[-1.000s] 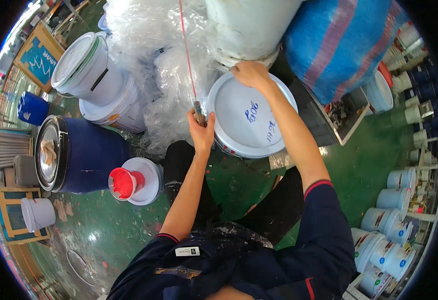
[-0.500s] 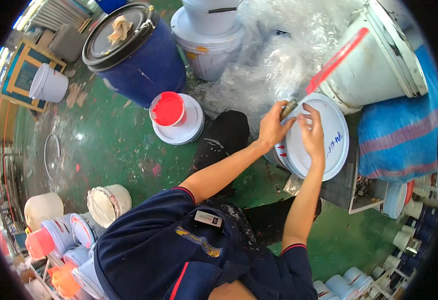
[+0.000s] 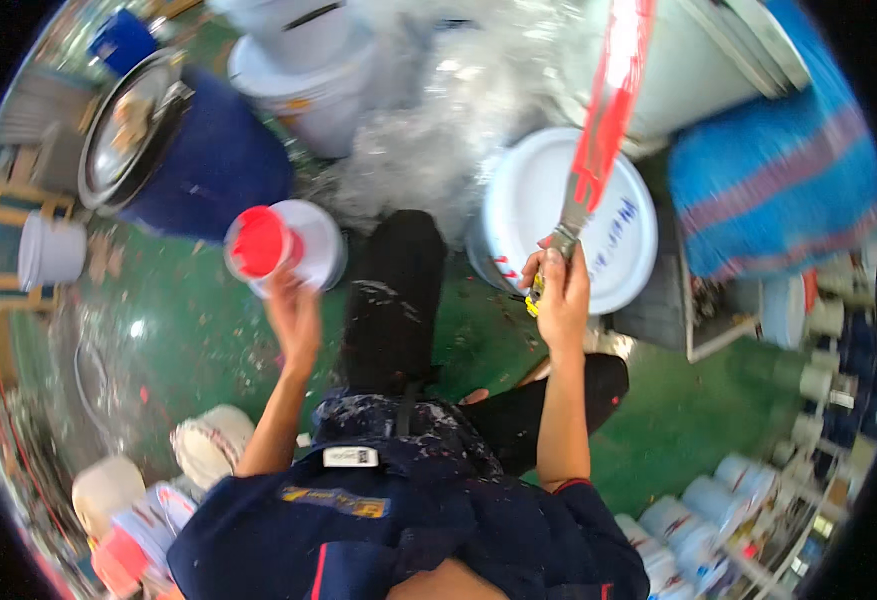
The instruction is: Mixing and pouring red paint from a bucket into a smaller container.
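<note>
My right hand (image 3: 565, 300) is closed around the handle of a long spatula (image 3: 608, 110), its blade thickly coated with red paint and pointing up and away. Beneath the blade stands a white bucket (image 3: 518, 185) with a pale lid bearing blue handwriting. Over on the left, a small white tub of red paint (image 3: 261, 243) sits on the lid of another white bucket (image 3: 320, 245). My left hand (image 3: 295, 318) is at the near side of that tub, its fingers blurred; whether they grip the rim cannot be made out.
A big blue drum (image 3: 208, 150) stands at far left. Crumpled clear plastic sheeting (image 3: 428, 130) lies between stacked white pails (image 3: 303, 75) and a large whitish bucket (image 3: 688, 60). A blue woven sack (image 3: 768, 190) is at right. Several paint pails line the near corners.
The spatula has passed from both hands at the lidded bucket to my right hand alone, blade now more upright. My left hand has moved left to the red paint tub. The view has shifted.
</note>
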`<state>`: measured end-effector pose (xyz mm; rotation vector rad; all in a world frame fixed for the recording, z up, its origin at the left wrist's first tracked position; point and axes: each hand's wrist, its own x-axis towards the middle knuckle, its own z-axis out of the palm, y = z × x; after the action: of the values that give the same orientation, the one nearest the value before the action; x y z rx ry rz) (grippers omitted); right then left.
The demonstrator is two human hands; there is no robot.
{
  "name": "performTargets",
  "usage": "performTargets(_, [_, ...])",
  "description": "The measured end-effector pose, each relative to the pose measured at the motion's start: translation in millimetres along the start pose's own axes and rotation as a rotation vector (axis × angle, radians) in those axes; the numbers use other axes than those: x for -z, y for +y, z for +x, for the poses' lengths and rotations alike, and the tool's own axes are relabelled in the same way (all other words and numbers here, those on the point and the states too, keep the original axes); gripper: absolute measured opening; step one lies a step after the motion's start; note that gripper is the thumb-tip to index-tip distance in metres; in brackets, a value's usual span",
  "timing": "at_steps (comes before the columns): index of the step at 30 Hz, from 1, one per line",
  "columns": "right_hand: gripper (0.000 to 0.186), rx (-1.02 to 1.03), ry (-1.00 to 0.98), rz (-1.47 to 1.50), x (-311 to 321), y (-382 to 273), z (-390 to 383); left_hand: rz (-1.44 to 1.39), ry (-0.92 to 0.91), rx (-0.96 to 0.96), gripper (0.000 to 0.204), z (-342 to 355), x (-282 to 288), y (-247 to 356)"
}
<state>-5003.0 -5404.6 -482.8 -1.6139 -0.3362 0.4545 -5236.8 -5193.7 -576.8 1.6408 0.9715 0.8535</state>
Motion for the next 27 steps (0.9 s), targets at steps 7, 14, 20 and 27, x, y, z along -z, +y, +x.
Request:
performTargets(7, [0.074, 0.277, 0.539, -0.659, 62.3, -2.5, -1.8, 0.095, 0.396, 0.270, 0.072, 1.9, 26.3, -98.0])
performTargets(14, [0.089, 0.275, 0.479, -0.773, 70.5, 11.3, -1.1, 0.408, 0.408, 0.025, 0.090, 28.6, 5.6, -105.4])
performTargets(20, [0.083, 0.311, 0.498, -0.746, 76.6, 28.0, -0.9, 0.043, 0.449, -0.163, 0.083, 48.3, -17.1, -106.6])
performTargets(27, [0.066, 0.316, 0.412, -0.572, 77.6, 31.5, -2.4, 0.073, 0.688, -0.221, 0.071, 75.8, -19.9, -124.1])
